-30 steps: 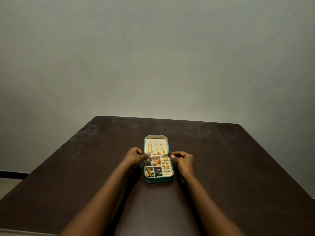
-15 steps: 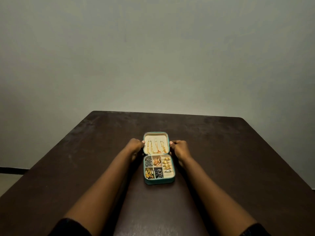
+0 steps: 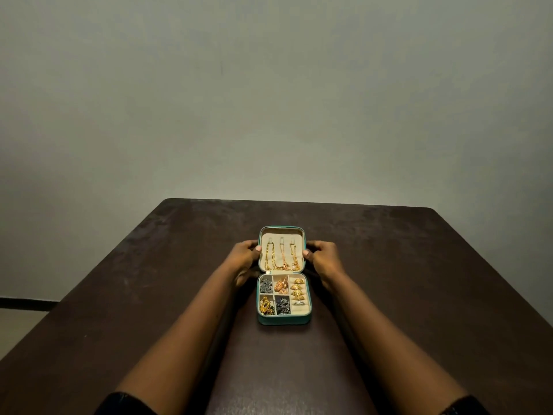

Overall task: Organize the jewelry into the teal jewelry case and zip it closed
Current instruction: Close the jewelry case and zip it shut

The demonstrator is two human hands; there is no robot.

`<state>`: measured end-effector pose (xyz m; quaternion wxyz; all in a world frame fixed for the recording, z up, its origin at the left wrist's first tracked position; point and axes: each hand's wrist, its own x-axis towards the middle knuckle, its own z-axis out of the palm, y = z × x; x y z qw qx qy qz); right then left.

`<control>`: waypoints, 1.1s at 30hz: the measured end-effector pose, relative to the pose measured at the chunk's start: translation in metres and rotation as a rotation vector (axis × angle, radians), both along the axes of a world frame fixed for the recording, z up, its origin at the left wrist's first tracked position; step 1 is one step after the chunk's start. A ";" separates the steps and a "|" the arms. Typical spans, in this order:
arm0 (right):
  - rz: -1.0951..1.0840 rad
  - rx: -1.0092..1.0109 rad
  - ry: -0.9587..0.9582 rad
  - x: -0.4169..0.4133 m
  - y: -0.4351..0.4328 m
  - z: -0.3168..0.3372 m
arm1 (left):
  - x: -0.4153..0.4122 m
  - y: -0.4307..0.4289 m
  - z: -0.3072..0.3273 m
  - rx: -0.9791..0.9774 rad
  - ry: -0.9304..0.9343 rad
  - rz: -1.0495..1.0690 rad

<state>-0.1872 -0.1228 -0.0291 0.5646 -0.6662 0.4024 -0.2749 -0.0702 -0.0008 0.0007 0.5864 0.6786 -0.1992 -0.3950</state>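
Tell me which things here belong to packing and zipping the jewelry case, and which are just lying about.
Part of the job:
- teal jewelry case, open
- its lid, gripped by left hand and right hand
- chains on the lid
- rings and earrings in the compartments

Just lying about:
- nothing loose on the table

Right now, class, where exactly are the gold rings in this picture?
In the head view, the gold rings sit stacked in the right-hand column of the teal case's tray, beside the rose-gold earrings, below the lid holding the chains.
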 end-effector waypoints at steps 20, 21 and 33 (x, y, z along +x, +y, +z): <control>-0.024 -0.229 -0.207 -0.042 0.053 -0.009 | -0.036 0.055 -0.011 -0.287 -0.118 0.021; -0.019 -0.238 -0.205 -0.044 0.055 -0.009 | -0.037 0.057 -0.012 -0.283 -0.129 0.016; -0.035 -0.406 -0.204 -0.063 0.076 -0.018 | -0.051 0.077 -0.031 -0.364 -0.062 0.014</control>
